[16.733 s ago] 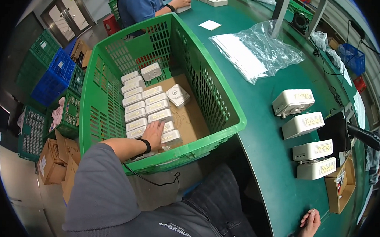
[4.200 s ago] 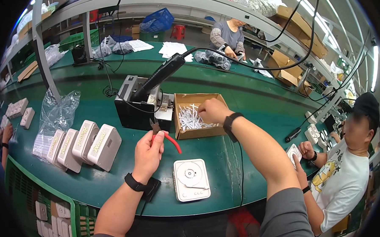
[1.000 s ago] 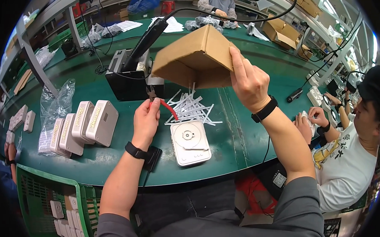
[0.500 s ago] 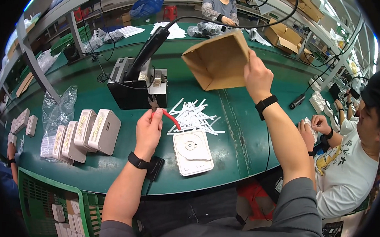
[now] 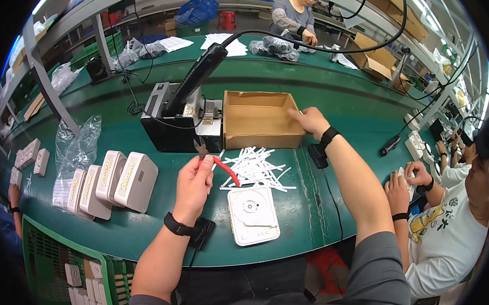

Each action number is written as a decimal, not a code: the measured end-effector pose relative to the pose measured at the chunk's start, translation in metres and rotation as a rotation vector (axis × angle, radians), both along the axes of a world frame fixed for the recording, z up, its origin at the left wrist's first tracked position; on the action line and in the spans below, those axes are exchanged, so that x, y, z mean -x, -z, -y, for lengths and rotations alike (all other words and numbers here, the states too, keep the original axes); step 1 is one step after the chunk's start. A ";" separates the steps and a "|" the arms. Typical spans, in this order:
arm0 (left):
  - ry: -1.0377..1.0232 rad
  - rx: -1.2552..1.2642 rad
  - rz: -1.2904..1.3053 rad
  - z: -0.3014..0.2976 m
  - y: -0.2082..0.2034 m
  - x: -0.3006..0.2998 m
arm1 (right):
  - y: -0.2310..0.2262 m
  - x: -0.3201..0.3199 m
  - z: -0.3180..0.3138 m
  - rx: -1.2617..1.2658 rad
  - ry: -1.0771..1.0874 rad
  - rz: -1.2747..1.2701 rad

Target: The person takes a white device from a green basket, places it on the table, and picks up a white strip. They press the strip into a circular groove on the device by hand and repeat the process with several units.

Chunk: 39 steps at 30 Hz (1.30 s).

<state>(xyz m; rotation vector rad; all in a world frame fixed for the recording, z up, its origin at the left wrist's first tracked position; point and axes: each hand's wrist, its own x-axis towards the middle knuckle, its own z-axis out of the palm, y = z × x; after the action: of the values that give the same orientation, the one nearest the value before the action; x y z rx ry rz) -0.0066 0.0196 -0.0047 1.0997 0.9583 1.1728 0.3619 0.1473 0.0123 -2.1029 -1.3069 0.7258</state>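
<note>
We see the green workbench (image 5: 329, 210) filling the view, largest of all. At twelve o'clock from our hands stands a black machine (image 5: 172, 128) with a black handheld tool (image 5: 196, 79) leaning up out of it. Just to its three o'clock sits the open brown cardboard box (image 5: 262, 120), upright and showing a bare floor inside. Our right hand (image 5: 310, 120) rests on the box's right wall, fingers curled over the rim and gripping it. At nine o'clock stands a row of white rounded housings (image 5: 115, 180) with gold patterned faces, upright on edge, and beyond them a clear plastic bag (image 5: 75, 150). A green plastic crate (image 5: 54, 258) of small white parts shows at seven o'clock. A white square plate (image 5: 252, 215) with a round centre lies flat at six o'clock from the box. Between plate and box lies a loose heap of white strips (image 5: 257, 168). Our left hand (image 5: 193, 185) is closed around red-handled cutters (image 5: 219, 165), beside the strips
</note>
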 end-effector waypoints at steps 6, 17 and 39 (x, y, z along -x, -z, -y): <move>0.048 0.027 0.043 0.000 0.000 -0.006 | -0.027 0.033 0.016 -0.600 -0.149 0.547; 0.140 -0.017 0.463 0.000 0.006 -0.002 | -0.048 0.166 0.142 -0.200 -0.885 0.241; -0.137 -0.452 -0.945 -0.013 0.033 0.018 | -0.033 0.077 0.065 -0.886 -0.348 0.524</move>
<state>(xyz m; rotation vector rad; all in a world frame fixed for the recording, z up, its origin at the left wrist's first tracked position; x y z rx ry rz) -0.0244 0.0323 -0.0380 2.0694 1.5318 0.9839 0.2851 0.0821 0.0450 -1.3661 -1.8440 -0.3108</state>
